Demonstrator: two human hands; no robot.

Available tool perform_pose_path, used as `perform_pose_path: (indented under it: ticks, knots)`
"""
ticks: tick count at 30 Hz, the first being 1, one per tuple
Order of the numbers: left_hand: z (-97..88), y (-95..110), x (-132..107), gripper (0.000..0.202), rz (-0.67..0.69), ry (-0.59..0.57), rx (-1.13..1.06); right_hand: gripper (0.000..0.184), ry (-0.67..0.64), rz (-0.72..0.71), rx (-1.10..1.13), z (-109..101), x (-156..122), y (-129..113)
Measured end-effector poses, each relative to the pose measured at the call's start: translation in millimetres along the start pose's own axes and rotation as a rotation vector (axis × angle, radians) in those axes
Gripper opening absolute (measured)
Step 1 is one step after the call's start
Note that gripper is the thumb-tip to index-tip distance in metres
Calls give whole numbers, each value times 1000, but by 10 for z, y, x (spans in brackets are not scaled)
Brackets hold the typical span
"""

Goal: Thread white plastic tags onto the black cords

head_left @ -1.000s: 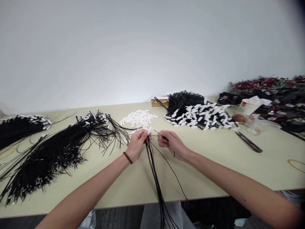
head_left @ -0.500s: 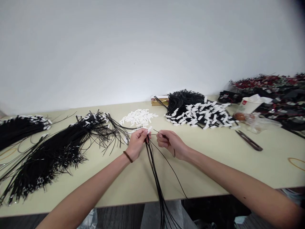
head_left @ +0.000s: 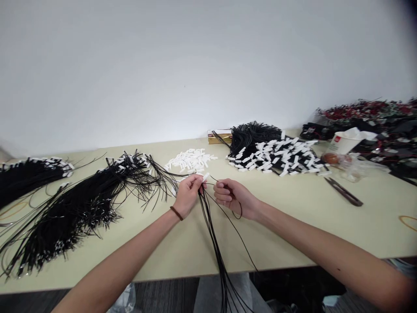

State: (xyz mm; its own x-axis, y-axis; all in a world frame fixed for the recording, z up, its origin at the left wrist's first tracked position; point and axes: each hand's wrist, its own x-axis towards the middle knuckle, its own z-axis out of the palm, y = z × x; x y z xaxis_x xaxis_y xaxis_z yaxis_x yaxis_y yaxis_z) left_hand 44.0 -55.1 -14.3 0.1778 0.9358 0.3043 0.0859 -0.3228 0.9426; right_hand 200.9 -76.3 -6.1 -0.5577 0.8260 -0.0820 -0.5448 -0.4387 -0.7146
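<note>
My left hand [head_left: 189, 194] is closed with a white connector housing [head_left: 205, 177] pinched at its fingertips. Several black wires [head_left: 211, 234] hang from beneath those fingers, down over the table's front edge. Just to the right, my right hand [head_left: 233, 198] has its fingers curled round a thin black wire [head_left: 241, 211], which loops out below the palm. A short wire end points from these fingers toward the white housing. Behind my hands lies a heap of loose white connector housings [head_left: 190, 159].
Bundles of black wires [head_left: 68, 213] cover the left of the table. Wires with white housings [head_left: 280, 156] are piled at back right, by a small box [head_left: 219, 136]. Farther right are snips [head_left: 343, 191], a paper cup [head_left: 345, 141], a plastic bag [head_left: 355, 167] and a yellow band [head_left: 412, 222].
The view has shifted slightly. My right hand's fingers have loosened a little, and the wire loop below it hangs wider. My left hand keeps its pinch on the housing.
</note>
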Motion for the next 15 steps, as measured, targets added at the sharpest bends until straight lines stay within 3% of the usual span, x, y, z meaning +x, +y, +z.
perform_pose_path:
  ticks: [9,11,15]
  knots:
    - [-18,-7,11,26,-2,-20,6,26,70,-185,-339,1,-34,12]
    - [-19,2,8,26,-10,-25,0,28,129,-297,-596,-16,-48,3]
    - [-11,24,-5,26,-16,-71,8,23,231,-654,-1275,-59,-72,-11]
